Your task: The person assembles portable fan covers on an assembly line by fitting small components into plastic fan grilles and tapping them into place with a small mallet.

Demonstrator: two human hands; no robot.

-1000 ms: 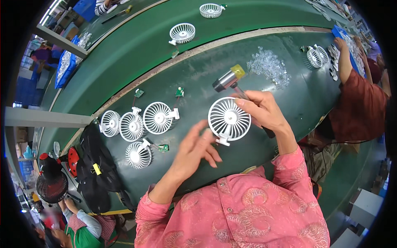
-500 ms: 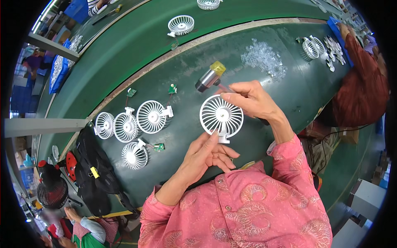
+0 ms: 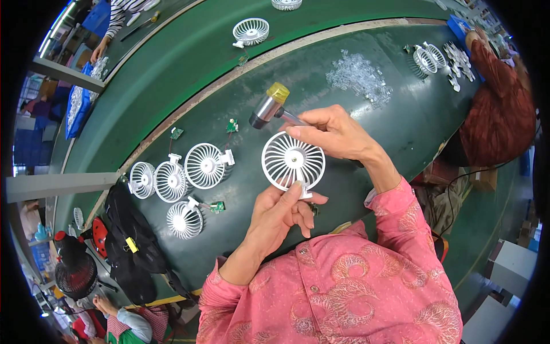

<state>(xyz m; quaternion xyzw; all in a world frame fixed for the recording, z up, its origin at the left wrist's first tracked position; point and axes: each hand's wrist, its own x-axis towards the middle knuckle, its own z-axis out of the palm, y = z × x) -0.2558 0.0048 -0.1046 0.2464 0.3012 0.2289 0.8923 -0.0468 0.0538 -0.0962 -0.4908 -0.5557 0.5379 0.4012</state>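
My left hand (image 3: 279, 213) grips a white fan housing (image 3: 293, 160) by the stem at its lower edge, thumb on top. Round and slatted, the housing faces up in front of me. A hammer (image 3: 268, 106) with a yellow face, a metal middle and a dark face is in my right hand (image 3: 335, 133). That hand is closed round the handle above the housing's upper right, and its fingers are at or close to the rim. The hammer head hangs past the housing's upper left. Part of the handle is hidden by my hand.
Several white fan housings (image 3: 205, 165) with small green circuit boards (image 3: 217, 207) lie to the left. Clear plastic pieces (image 3: 360, 79) are heaped at the far side. Beyond runs a green conveyor (image 3: 200, 63) carrying more housings. A black bag (image 3: 134, 241) lies left; a co-worker (image 3: 497, 114) sits right.
Both my hands, the hammer and the fan housing have shifted a little to the left in view. My grip on each stays the same. A co-worker's striped arm reaches further in at upper left.
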